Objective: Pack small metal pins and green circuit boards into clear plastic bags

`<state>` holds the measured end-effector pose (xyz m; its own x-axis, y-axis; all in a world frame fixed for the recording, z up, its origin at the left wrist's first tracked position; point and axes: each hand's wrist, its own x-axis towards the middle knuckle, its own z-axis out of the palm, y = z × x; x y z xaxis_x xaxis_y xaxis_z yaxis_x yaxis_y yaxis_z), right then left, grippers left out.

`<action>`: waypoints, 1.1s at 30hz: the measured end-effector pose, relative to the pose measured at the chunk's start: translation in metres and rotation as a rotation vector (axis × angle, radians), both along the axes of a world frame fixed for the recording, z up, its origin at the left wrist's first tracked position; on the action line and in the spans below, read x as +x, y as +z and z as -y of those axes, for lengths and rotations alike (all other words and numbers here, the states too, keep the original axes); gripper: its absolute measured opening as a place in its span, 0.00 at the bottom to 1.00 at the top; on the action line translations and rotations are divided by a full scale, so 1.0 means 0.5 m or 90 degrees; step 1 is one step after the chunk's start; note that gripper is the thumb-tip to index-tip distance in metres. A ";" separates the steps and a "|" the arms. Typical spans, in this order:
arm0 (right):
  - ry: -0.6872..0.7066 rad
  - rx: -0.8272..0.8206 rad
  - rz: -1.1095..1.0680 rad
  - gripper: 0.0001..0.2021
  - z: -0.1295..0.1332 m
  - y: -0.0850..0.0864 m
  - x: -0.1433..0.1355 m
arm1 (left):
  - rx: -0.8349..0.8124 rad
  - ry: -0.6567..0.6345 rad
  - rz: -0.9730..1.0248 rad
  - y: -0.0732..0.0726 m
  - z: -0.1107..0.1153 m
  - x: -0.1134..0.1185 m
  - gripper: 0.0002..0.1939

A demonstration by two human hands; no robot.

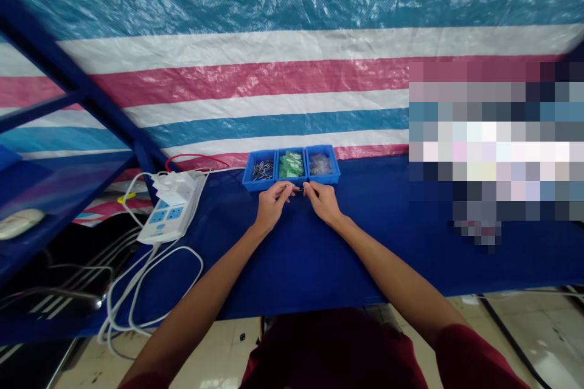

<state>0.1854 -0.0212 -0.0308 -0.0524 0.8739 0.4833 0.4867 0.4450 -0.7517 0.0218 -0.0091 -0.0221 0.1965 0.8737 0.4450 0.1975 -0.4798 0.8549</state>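
- Left hand [272, 202]: fingers clamped on small part [298, 189].
- Right hand [323, 199]: fingers pinched at the part's opposite end.
- Blue bins [275, 166]: on bench [301, 255], just beyond the fingers.

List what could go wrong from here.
1. The tiny item between the left hand and right hand could slip and be hard to find; it is too small to identify here.
2. Both hands are close to the fronts of the blue trays, so a nudge might spill their small contents.
3. The left forearm is near a loose white cable and might snag it.
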 end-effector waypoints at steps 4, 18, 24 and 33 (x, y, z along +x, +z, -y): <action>-0.014 0.006 -0.005 0.24 0.001 0.001 0.001 | 0.143 0.047 -0.149 -0.008 -0.005 -0.009 0.13; -0.047 0.004 0.009 0.19 -0.002 0.000 0.002 | 0.146 0.030 -0.163 -0.007 -0.009 -0.014 0.15; 0.014 0.016 -0.015 0.12 -0.002 -0.002 -0.001 | 0.046 -0.003 -0.082 -0.006 -0.007 -0.012 0.14; 0.056 0.009 0.013 0.12 -0.003 -0.006 -0.001 | -0.003 -0.024 -0.054 -0.001 0.000 -0.009 0.14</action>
